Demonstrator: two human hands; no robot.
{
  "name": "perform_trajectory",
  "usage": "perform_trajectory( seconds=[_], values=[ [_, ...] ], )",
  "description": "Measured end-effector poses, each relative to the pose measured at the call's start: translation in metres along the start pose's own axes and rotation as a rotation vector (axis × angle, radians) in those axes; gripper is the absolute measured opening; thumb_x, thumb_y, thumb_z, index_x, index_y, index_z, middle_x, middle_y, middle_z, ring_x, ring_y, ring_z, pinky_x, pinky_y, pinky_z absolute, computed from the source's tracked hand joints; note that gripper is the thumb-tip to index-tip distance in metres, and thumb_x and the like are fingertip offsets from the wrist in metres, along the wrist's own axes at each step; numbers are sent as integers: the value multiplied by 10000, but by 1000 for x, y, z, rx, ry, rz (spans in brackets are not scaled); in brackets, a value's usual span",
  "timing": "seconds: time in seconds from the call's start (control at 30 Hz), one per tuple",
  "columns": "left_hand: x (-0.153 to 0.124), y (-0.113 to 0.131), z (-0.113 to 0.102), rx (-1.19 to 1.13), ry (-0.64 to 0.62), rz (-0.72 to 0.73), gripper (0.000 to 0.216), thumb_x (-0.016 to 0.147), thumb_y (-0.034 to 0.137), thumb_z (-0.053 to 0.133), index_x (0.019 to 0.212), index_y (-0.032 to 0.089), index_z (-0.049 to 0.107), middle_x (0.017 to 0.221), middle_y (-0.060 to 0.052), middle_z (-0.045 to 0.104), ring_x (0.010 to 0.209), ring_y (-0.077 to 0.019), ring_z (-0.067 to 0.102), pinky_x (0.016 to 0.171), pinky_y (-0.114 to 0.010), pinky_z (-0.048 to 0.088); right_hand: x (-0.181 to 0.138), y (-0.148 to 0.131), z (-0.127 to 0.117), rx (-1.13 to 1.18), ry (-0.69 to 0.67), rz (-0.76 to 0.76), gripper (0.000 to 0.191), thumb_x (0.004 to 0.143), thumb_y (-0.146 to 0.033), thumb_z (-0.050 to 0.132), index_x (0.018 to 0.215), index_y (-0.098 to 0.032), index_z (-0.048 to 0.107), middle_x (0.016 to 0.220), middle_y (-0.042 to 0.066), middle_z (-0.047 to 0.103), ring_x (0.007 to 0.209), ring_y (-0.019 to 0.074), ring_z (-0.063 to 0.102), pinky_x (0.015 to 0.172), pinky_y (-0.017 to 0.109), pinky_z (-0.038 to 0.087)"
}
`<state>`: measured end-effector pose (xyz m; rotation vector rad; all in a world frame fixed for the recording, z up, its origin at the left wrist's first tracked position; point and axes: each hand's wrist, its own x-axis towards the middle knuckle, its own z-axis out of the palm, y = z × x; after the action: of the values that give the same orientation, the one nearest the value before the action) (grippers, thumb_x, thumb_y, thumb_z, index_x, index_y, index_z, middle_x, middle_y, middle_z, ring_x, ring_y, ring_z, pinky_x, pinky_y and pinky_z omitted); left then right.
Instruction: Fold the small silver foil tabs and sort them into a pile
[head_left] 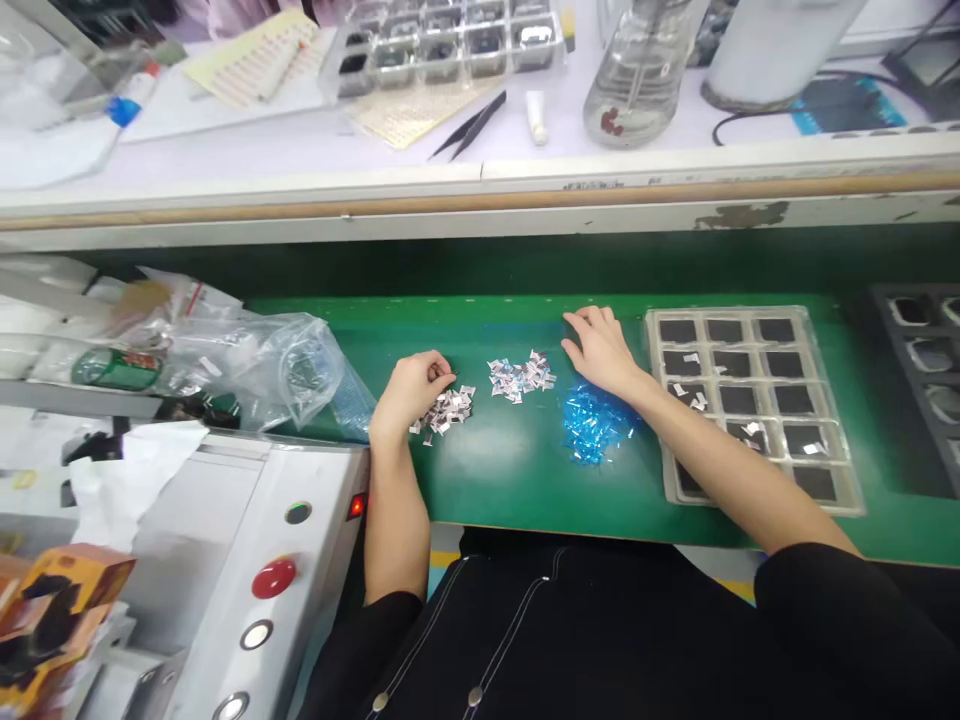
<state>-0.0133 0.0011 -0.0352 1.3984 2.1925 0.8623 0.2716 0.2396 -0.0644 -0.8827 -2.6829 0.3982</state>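
- Left pile of small pale pieces [448, 410]: centre of frame, on green table [499, 480].
- Left hand [412, 392]: at that pile's upper-left edge, fingers curled, thumb near index; cannot tell whether a piece is gripped.
- Middle pile [523, 376]: similar pieces, frame centre, between the hands, apart from both.
- Right hand [601, 350]: right of centre, thumb and fingers parted, nothing seen in it.
- Blue strips [596, 425]: heaped just below right hand.
- Tray [742, 347]: right of frame, partly behind right forearm; loose pale pieces in several cells.
- Clear bag [277, 365]: left of frame.
- Tweezers [471, 125], flask [634, 90]: on shelf [525, 172], top of frame.
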Motion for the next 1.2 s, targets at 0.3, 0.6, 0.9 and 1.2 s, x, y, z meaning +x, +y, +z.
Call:
perform_trajectory(
  seconds=[0.3, 0.6, 0.9, 1.2],
  values=[
    [8, 24, 40, -164, 236, 227, 121, 953, 337, 748, 961, 226, 795, 877, -28, 806, 757, -175, 687, 774, -308, 559, 9, 9, 0, 62, -13, 85, 459, 1062, -257, 556, 1433, -85, 765, 1397, 239, 669, 1364, 454, 577, 1244, 630, 494],
    [5, 52, 88, -310, 278, 391, 181, 985, 398, 793, 953, 227, 842, 895, -44, 849, 776, -189, 770, 797, -317, 613, 10, 4, 1, 125, 73, 98, 253, 1018, -168, 621, 1189, -156, 807, 1275, 187, 731, 1270, 391, 611, 1187, 562, 508],
    [5, 64, 113, -381, 267, 406, 266, 940, 425, 849, 937, 249, 650, 853, -7, 843, 805, -213, 852, 773, -289, 630, -7, -29, -14, 353, 197, -84, 157, 1085, -260, 567, 1044, -218, 712, 1132, 107, 782, 1089, 277, 712, 1030, 442, 594],
    [9, 68, 120, -348, 250, 474, 242, 970, 316, 775, 917, 259, 547, 758, 46, 770, 617, -143, 728, 654, -250, 548, -24, -47, -18, 713, 99, -236, 150, 1041, -356, 645, 991, -235, 717, 951, 36, 825, 873, 227, 757, 851, 379, 601]
  ],
)
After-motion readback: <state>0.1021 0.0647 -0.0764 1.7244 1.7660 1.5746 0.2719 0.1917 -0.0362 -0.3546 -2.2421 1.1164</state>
